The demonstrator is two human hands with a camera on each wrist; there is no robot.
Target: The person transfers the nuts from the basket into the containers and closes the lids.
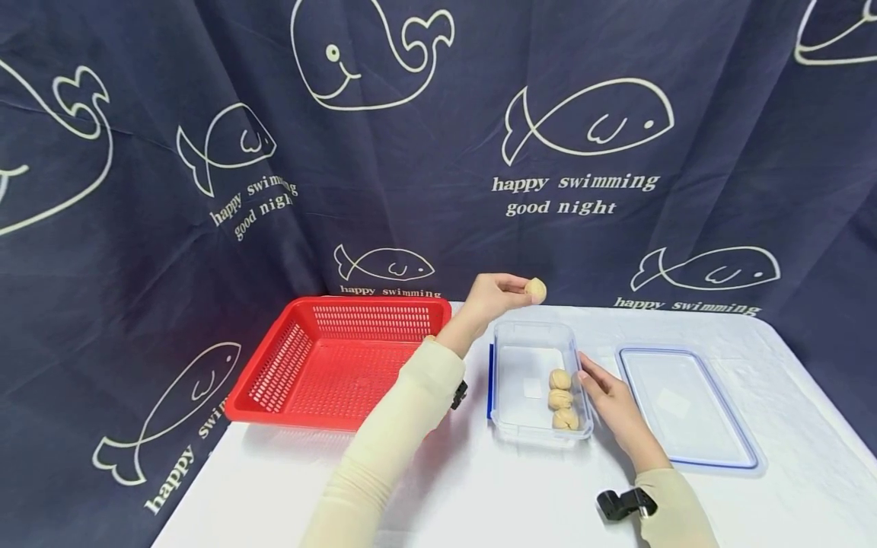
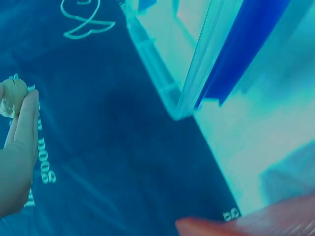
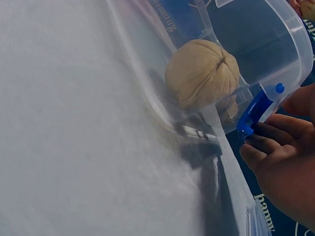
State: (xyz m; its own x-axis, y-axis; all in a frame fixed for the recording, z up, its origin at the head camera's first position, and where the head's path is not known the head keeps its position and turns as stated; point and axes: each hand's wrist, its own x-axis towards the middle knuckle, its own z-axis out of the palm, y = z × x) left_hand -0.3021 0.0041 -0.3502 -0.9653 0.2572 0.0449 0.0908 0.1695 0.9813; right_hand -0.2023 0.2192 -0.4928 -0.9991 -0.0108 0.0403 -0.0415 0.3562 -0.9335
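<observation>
My left hand (image 1: 495,293) pinches a walnut (image 1: 536,290) between thumb and fingertips, raised above the far end of a clear plastic food container (image 1: 536,335). In the left wrist view the walnut (image 2: 14,97) shows at the left edge, by the fingers. Three walnuts (image 1: 560,399) lie in a row along the container's right side. My right hand (image 1: 614,407) grips that side, thumb at the rim. From the right wrist, its fingers (image 3: 275,130) lie around the blue side latch (image 3: 257,112), and one walnut (image 3: 202,73) shows large through the clear wall.
A red perforated plastic basket (image 1: 336,380) stands left of the container, partly behind my left sleeve. The clear lid with a blue seal (image 1: 685,407) lies flat on the white-covered table (image 1: 521,495) at the right. A dark printed curtain (image 1: 438,167) hangs behind.
</observation>
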